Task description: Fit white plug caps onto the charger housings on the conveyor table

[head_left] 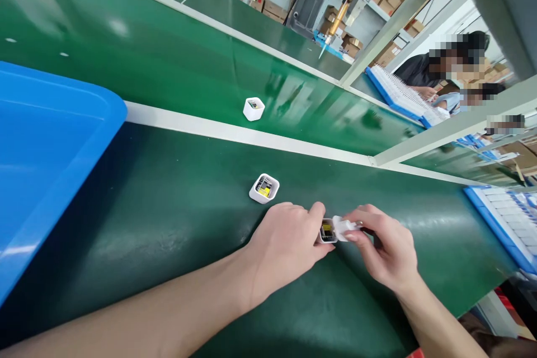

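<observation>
My left hand (289, 235) grips a small white charger housing (323, 239), whose open side shows dark and yellow electronic parts. My right hand (388, 243) pinches a white plug cover (342, 227) with metal prongs between thumb and fingers. The cover's edge meets the right side of the housing's opening, leaving the inside partly in sight. Just beyond my left hand, a second open white housing (252, 192) with a yellow component inside stands on the green worktop (168, 201).
A large blue tray (113, 103) takes up the left side. On the green belt (188, 72) behind the pale rail sits another white housing (253, 112). A blue tray of white pieces (482, 218) lies at right. Metal posts rise there, with people working beyond.
</observation>
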Demonstrator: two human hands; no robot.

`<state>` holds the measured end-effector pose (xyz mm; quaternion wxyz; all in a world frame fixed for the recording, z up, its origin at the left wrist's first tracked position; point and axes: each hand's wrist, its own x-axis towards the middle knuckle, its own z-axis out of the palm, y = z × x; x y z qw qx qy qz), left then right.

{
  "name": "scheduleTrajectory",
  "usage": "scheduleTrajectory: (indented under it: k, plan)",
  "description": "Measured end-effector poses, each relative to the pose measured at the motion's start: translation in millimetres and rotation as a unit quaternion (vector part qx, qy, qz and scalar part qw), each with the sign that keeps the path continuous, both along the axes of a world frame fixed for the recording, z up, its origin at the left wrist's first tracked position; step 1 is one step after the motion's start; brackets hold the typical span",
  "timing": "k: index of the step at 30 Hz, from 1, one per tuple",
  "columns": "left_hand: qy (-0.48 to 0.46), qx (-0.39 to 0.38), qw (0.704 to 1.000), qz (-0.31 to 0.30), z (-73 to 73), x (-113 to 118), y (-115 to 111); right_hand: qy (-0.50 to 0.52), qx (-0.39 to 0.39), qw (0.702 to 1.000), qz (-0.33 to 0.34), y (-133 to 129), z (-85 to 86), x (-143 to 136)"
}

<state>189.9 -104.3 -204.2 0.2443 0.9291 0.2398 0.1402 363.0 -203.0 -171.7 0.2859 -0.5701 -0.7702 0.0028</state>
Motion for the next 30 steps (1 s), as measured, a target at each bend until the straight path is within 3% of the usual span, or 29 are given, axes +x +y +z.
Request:
scheduleTrajectory:
  k: [6, 23, 30]
  plan:
    - [-0.020, 0.019, 1.000, 0.005, -3.7, 0, -1, -0.022, -0.018, 0.999, 0.045, 4, -4.6, 1]
    - [-0.038, 0.028, 0.999, -0.005, -4.2, 0, -2, -0.032, -0.025, 0.998, 0.058, 3, -10.2, -1]
    - [-0.015, 0.025, 1.000, -0.002, -2.8, 0, -1, -0.021, -0.107, 0.992, 0.063, 8, 2.2, 3]
